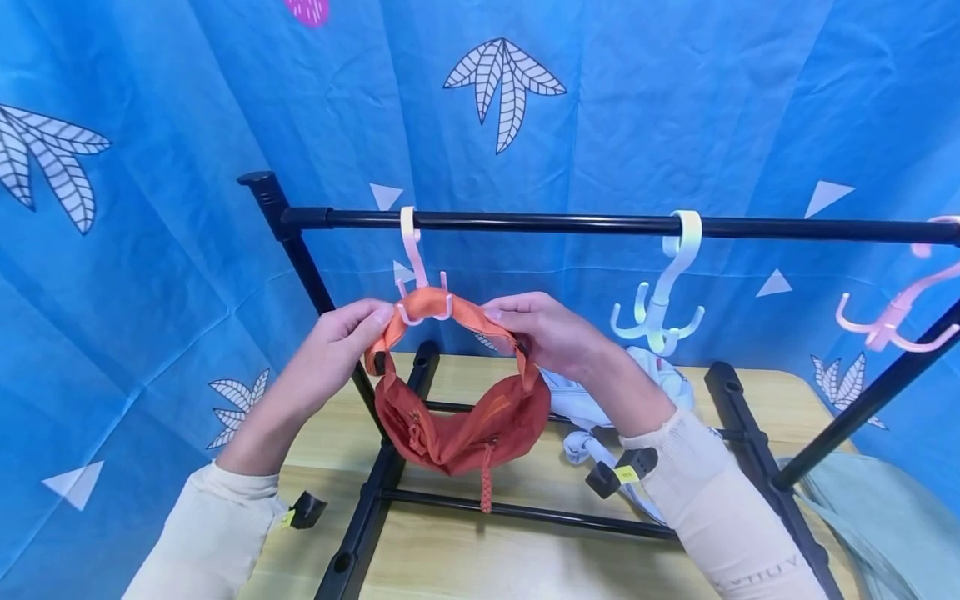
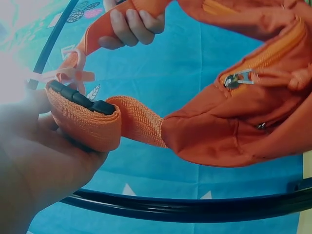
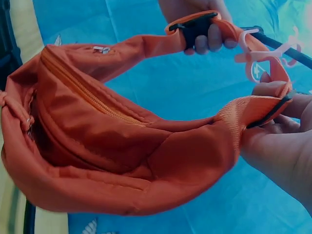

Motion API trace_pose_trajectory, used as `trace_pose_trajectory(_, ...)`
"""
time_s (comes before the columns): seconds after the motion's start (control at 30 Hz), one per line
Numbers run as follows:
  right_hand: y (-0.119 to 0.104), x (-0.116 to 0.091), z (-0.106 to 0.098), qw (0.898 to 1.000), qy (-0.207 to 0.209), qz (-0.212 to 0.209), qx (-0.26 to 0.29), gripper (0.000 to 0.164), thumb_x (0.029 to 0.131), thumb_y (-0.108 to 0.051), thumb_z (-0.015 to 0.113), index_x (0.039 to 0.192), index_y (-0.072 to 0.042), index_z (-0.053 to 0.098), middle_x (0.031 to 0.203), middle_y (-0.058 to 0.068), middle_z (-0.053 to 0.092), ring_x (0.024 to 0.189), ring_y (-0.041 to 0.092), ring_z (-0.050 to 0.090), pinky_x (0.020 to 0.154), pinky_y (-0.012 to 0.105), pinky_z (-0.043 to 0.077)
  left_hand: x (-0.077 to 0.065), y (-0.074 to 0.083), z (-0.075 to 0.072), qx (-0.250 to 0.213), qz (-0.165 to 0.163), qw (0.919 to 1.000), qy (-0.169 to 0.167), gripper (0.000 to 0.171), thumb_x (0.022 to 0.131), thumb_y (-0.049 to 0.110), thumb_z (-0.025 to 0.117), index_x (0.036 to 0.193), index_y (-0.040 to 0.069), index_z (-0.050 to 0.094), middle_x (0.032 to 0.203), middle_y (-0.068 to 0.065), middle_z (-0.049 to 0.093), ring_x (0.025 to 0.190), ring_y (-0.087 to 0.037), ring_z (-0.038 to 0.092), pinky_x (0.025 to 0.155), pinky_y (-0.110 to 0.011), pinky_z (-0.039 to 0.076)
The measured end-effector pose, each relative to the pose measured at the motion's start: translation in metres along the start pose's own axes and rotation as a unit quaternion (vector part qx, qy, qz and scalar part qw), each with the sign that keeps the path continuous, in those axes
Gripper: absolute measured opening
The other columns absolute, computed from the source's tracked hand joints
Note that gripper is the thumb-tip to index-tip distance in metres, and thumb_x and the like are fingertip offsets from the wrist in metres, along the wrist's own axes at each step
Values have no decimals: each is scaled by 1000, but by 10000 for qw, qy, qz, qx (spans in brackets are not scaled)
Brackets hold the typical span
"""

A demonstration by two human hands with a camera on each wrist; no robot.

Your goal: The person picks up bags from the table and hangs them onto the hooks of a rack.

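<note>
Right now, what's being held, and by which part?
A red waist bag, by its orange strap: left hand and right hand grip either side of a pink hook.

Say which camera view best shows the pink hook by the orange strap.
The head view: it shows the pink hook from the black bar down to its prongs, with the orange strap across them. The left wrist view shows only part, beside glare; the right wrist view shows its prongs, the top unclear.
</note>
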State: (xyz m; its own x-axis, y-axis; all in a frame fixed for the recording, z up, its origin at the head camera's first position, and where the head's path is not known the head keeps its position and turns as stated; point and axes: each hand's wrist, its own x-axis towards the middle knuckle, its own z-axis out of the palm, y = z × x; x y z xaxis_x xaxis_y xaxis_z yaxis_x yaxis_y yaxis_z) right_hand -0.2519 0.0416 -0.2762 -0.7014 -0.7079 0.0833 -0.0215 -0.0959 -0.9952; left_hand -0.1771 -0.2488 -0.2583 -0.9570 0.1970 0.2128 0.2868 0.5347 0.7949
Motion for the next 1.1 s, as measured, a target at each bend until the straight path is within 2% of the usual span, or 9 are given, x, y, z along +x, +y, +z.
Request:
trace_pose_trajectory(0.17,3,-2,1,9979,524,-14,-386,32,107,-11,51,132,5,65,95,3,66,94,23,55,74,24,52,-6,-5,1,-4,-58,9998,216,39,109,42,49,131,15,67,103,-8,59,101,-23,56,83,-30,51)
trace_pose_trajectory(0.3,9,-5,1,9943,900,-75,-567,33,106,-13,57,134,2,66,104,8,67,104,26,57,76,25,56,-11,-11,1,-11,-28,9993,378,38,108,41,53,136,17,65,106,-5,65,101,-20,60,85,-28,53)
trace_pose_trajectory(0.5,19,-11,2,9874,1268,-272,-902,31,104,-18,62,131,-6,69,104,7,69,102,26,61,81,29,57,-20,-18,2,39,-16,9988,489,39,106,40,59,139,20,62,111,-3,67,99,-21,63,83,-32,55)
trace_pose_trajectory(0.67,25,-15,5,9884,1286,-222,-777,33,104,-18,62,133,-3,67,110,5,69,114,26,58,93,33,57,-27,-22,5,-28,91,9984,554,40,102,33,66,141,22,61,115,-4,68,102,-20,64,84,-28,56)
trace_pose_trajectory(0.83,29,-19,7,9924,1212,-69,-216,33,104,-12,59,133,4,64,114,4,65,120,25,54,98,29,55,-30,-26,10,-73,334,9972,671,48,97,24,73,143,21,58,122,-3,68,109,-17,64,92,-22,54)
trace_pose_trajectory(0.97,33,-20,9,9935,1134,54,125,27,104,-12,59,125,1,68,108,2,64,116,22,54,95,29,55,-31,-29,13,-128,334,9964,771,47,99,25,71,144,20,58,117,-6,69,102,-17,65,84,-24,56)
trace_pose_trajectory(1.1,37,-20,11,9944,1036,57,221,20,104,-13,59,116,-4,71,105,2,63,112,22,55,91,28,55,-34,-32,17,-207,245,9960,836,46,100,25,70,145,20,58,110,-5,68,92,-19,65,73,-27,57)
